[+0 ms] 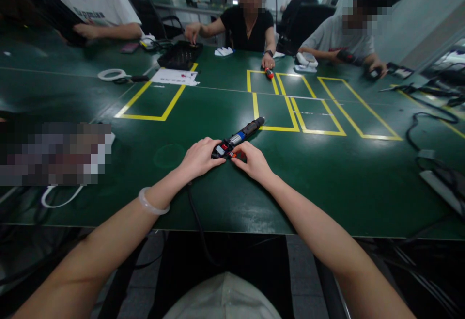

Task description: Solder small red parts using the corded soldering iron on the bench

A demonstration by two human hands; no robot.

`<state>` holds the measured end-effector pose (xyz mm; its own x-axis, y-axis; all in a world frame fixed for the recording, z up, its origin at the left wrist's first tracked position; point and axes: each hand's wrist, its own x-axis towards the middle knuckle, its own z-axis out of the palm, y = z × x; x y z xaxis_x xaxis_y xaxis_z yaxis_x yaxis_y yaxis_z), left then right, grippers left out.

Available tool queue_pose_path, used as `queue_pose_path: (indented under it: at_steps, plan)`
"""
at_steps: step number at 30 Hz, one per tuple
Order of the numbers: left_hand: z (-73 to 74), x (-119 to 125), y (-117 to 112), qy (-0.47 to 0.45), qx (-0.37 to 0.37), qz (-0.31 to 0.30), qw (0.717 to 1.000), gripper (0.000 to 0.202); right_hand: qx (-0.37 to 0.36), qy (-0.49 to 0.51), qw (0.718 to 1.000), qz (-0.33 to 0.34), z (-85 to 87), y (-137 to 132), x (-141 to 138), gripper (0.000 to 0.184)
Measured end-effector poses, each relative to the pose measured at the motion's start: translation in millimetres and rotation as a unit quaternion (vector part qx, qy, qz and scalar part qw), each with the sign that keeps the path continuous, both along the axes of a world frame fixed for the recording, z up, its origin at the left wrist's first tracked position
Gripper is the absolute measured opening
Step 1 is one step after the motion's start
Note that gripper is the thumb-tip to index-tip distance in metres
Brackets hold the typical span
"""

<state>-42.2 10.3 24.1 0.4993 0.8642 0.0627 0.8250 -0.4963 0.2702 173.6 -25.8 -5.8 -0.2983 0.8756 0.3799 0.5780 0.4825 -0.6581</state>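
The left hand [199,158] grips the near end of an opened electric screwdriver [238,138], presumably steadying it — the right hand [254,160] seems to pinch a small red part [232,154] alongside. The green table [225,202] supports the tool, its far tip reaching 1 yellow tape outline [279,129].

The left hand [201,156] holds one end of a long black tool [237,139] with a blue band [241,135] on the green table [232,198], and the right hand [254,162] has its fingertips [236,159] at a small red bit [231,154] beside it. Yellow tape [279,128] makes boxes on the table. Across it, a person [252,33] in black has one hand [193,32] by a black tray [179,56] and the other hand [268,60] on a red thing [269,73].
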Motion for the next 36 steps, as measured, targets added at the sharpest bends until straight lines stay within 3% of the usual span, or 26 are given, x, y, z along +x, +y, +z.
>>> queue_pose_path:
  at_steps: [11,26,36]
  plan:
    - [0.1,4,-6,-0.003,-0.001,-0.024,1.0,0.059,0.057,-0.105,0.993,-0.015,-2.4,-2,-4,0.003]
    - [-2.8,4,-6,0.016,0.031,-0.026,0.999,0.058,0.062,-0.101,0.993,0.005,-1.5,1,-2,0.007]
    - [-3.3,17,-14,0.022,0.067,0.03,0.997,0.054,0.064,-0.094,0.994,0.007,-4.0,2,-3,0.011]
